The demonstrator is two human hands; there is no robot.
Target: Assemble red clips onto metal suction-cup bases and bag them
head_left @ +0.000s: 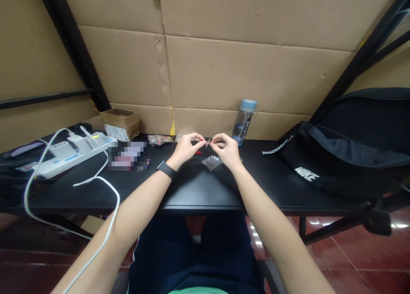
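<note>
While both hands are held together near the middle of the frame, a small thin item [208, 143] is kept between them, above the table [205, 193]. By the right hand [226, 148] it is pinched between thumb and fingertips. The thumb and fingers of the left hand [188, 147] are closed together at its left side; whether it is gripped by them too cannot be told at this size. A black watch [167, 170] is worn on the left wrist. Just below the fingertips, a clear plastic bag [212, 162] is laid flat; a red object [198, 152] is partly seen beside the left hand. Behind the right hand a blue-capped bottle [242, 127] is stood upright. At center left, a cardboard box [130, 129], a crinkled packet [159, 140], a pixelated patch [127, 156] and a white power strip [77, 157] are seen. A white cable [114, 191] is draped across the left forearm. At right, a black backpack [349, 157] is placed.
</note>
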